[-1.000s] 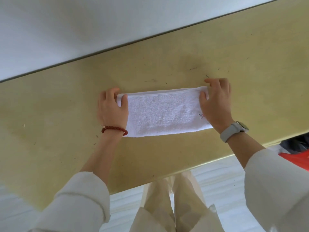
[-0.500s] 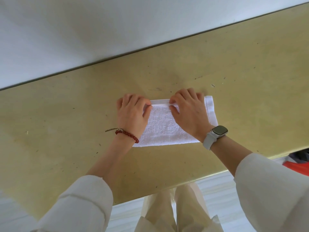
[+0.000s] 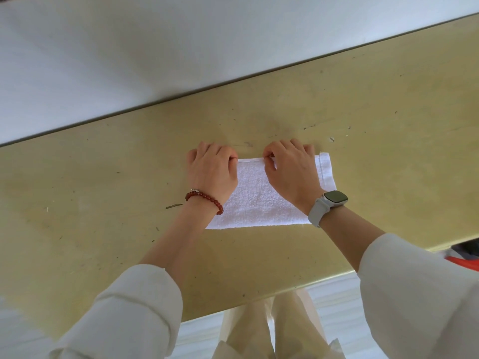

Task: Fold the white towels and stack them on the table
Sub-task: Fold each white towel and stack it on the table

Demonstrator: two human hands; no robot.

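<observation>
Towel (image 3: 259,200) under both hands

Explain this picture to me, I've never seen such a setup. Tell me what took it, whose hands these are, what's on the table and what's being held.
No machine here: a person wears a camera on the head, looking down at their own hands. The left hand, with a red bracelet, and the right hand, with a watch, both lie on a folded white towel on a yellowish table. Their fingers curl over the towel's far edge, apparently gripping it. Only this one towel shows; no stack is in view. Below are the person's white sleeves and legs.
</observation>
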